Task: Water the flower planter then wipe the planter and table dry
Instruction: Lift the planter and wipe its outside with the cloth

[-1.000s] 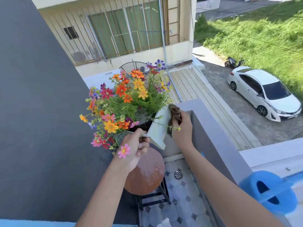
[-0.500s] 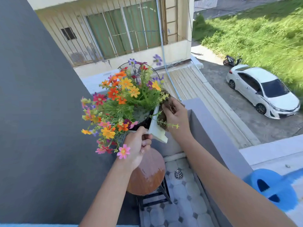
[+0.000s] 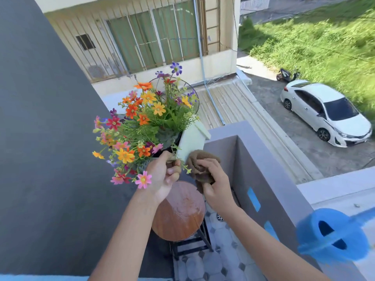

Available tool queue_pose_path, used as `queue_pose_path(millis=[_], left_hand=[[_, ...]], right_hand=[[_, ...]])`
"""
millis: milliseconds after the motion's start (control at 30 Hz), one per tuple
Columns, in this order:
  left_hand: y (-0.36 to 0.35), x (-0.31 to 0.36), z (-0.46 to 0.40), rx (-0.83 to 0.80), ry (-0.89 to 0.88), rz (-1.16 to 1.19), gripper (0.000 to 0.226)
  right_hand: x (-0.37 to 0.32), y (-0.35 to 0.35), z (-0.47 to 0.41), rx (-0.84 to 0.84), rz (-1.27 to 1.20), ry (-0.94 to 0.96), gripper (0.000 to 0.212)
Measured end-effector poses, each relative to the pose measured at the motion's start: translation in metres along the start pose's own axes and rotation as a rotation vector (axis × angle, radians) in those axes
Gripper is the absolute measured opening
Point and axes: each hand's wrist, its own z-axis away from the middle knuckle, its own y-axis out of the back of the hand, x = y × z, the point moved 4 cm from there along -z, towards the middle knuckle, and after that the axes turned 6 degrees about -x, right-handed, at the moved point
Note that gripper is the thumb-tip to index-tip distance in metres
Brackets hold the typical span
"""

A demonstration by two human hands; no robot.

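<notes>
A white rectangular planter (image 3: 191, 138) full of orange, yellow, pink and purple flowers (image 3: 142, 122) is held up in the air, tilted, above a small round wooden table (image 3: 180, 213). My left hand (image 3: 164, 175) grips the planter's near end from below. Pressed against the planter's lower right side is a crumpled brown cloth (image 3: 199, 165), which my right hand (image 3: 215, 183) holds. The tabletop looks wet and shiny. A blue watering can (image 3: 332, 236) stands on the balcony wall at the lower right.
A grey balcony wall (image 3: 263, 159) runs along the right of the table, and a dark wall (image 3: 40, 138) closes the left. The floor below has patterned tiles with a drain (image 3: 220, 217). Far below are a white car (image 3: 324, 114) and a roof.
My right hand has slid the cloth from the planter's far upper side down to its near lower end. The planter has tilted more upright in my left hand.
</notes>
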Motion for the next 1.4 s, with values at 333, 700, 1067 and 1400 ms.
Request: queue_pose_path(millis=[333,700,1067,1400], left_hand=[[-0.004,-0.02,0.006,0.018,0.032,-0.156,0.022],[-0.003,-0.019,0.016,-0.011,0.025,-0.111,0.022],[-0.004,-0.013,0.0,0.071,-0.072,-0.194,0.022],[0.006,-0.024,0.002,0.019,0.047,-0.234,0.018]], right_hand=[[-0.03,0.013,-0.044,0.191,-0.139,-0.013,0.062],[0.015,0.037,-0.067,0.299,-0.035,-0.232,0.046],[-0.013,-0.005,-0.003,0.107,-0.097,-0.214,0.029],[-0.028,0.066,-0.105,0.136,-0.194,-0.318,0.034]])
